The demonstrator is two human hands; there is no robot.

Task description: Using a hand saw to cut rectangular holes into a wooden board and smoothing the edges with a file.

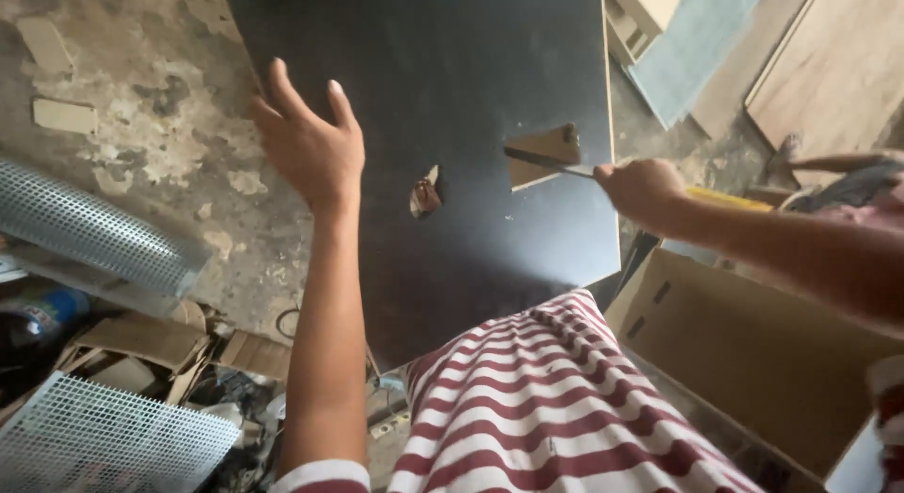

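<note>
Head view. We have a dark panel (443, 107) lying flat before us, its pale edge banding visible along the right side. Our right hand (640, 187) is clenched around a thin flat blade (546, 161), the tip of which sits at an angular cut-out (544, 154) in the panel face. Our left hand (311, 140) is released, fingers spread, raised over the panel's left edge and grasping nothing. A second, smaller opening (426, 193) lies near the panel centre, between the two hands.

We judge the step in hand to be working the blade along the cut-out. The next move calls for a steady panel, so the free hand should press flat on the face, well clear of the blade path.

Edges and room: the panel's right edge lies just beside the blade hand. A cardboard box (753, 342) crowds the right. Wire mesh (94, 229) and scrap lie on the concrete floor (169, 107) to the left.
</note>
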